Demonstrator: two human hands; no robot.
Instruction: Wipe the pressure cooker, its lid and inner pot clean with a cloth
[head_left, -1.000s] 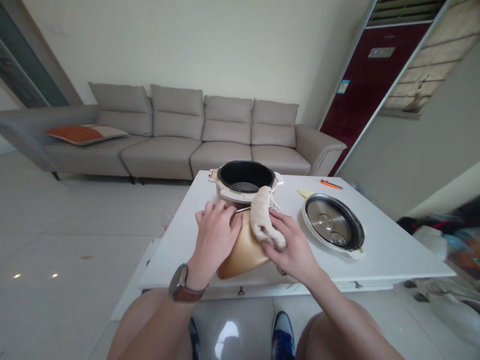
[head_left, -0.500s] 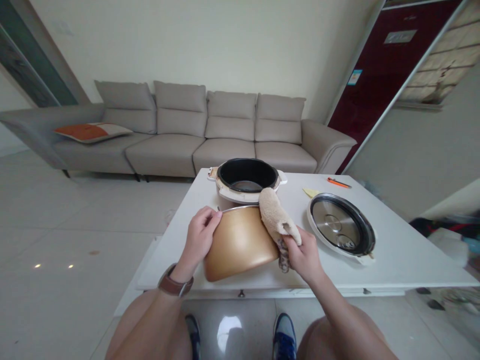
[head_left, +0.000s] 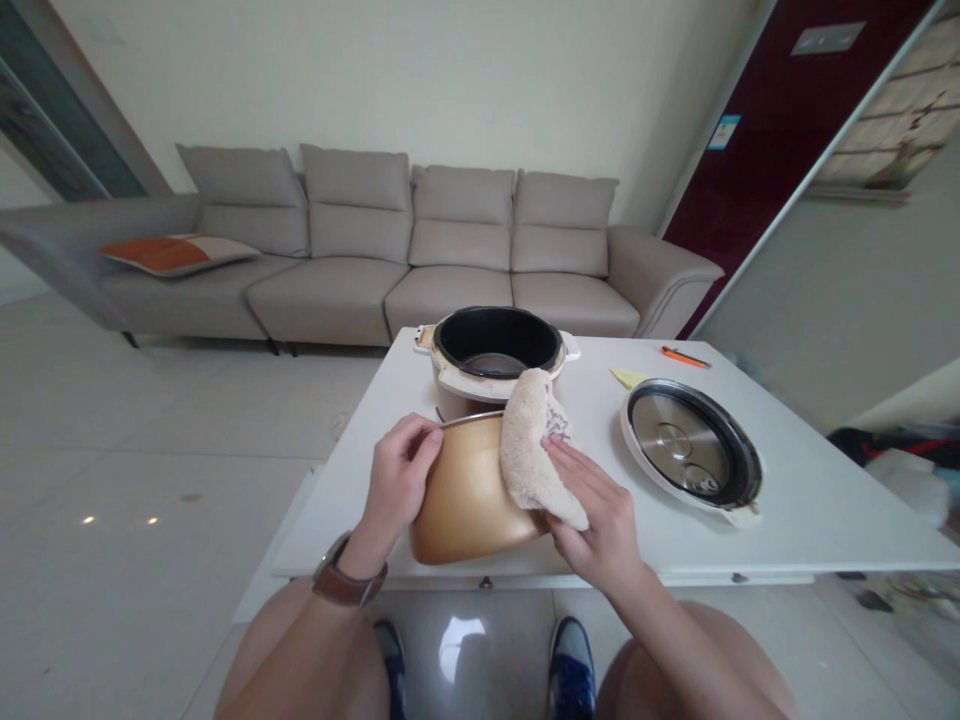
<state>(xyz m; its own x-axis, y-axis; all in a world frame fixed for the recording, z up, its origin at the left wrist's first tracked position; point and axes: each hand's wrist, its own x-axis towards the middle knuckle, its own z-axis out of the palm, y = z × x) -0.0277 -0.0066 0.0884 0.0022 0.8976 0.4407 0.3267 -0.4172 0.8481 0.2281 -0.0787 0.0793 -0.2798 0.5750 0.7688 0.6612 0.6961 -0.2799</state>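
Observation:
A gold-coloured rice cooker inner pot [head_left: 461, 490] is tilted above the table's front edge. My left hand [head_left: 405, 470] grips its rim on the left, with the thumb on the outside. On the pot's right side lies a beige cloth [head_left: 529, 450], draped over the rim and down the outer wall. My right hand [head_left: 596, 510] holds this cloth against the pot, fingers stretched along it. Just behind the pot stands the rice cooker body [head_left: 499, 350], its dark inside facing up. To the right, the round cooker lid [head_left: 679, 440] rests with its metal inner side up.
The white table [head_left: 600, 550] carries a yellow piece of paper or cloth [head_left: 627, 377] and an orange utility knife [head_left: 685, 357] at the far right. Beyond it stands a grey sofa [head_left: 450, 285] with an orange and white cushion [head_left: 176, 253].
My right hand has shifted the cloth left and spread it lower over the pot's outer side. The fingers now lie flatter on it. My left hand keeps its hold. The view tilts slightly.

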